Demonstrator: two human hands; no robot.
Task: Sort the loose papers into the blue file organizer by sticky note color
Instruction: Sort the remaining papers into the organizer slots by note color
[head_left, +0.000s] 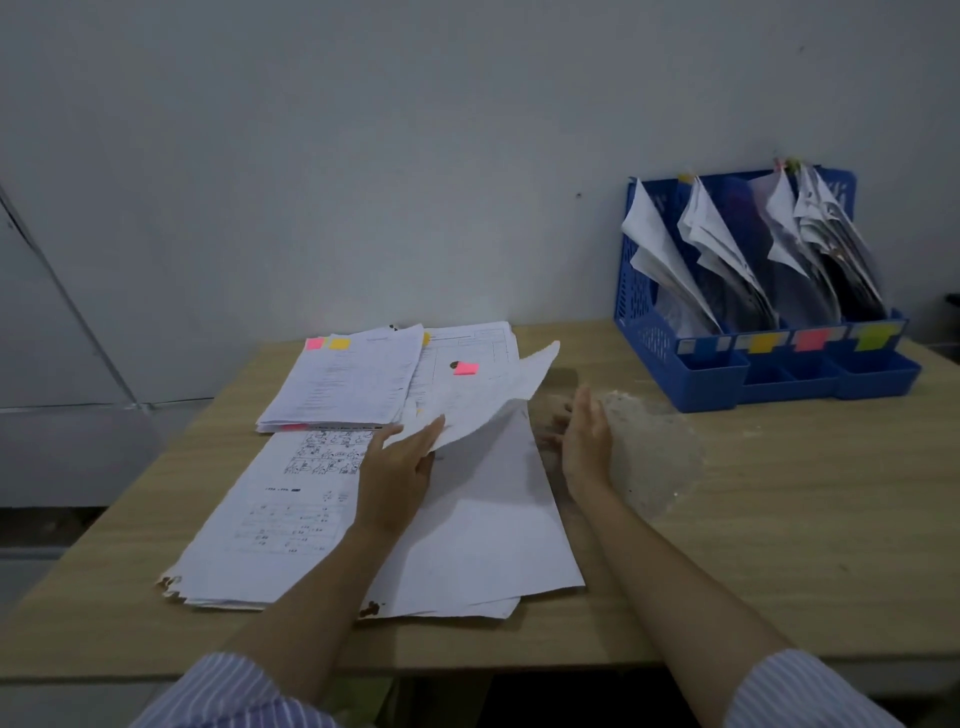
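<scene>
My left hand (400, 467) pinches a loose sheet (488, 400) by its near edge and lifts it off the near pile of papers (322, 519). A pink sticky note (465, 368) sits on that sheet or on the sheet behind it; which one I cannot tell. My right hand (584, 441) hovers beside the sheet with straight fingers, holding nothing. A second pile (348, 379) lies behind, with pink and yellow notes at its top edge. The blue file organizer (691, 364) stands at the back right, papers in its slots, with yellow, pink and green notes on its front.
The wooden desk (779, 519) ends at a near edge below my forearms. A pale rough patch (654, 457) marks the desk right of my right hand. A grey wall rises behind the desk.
</scene>
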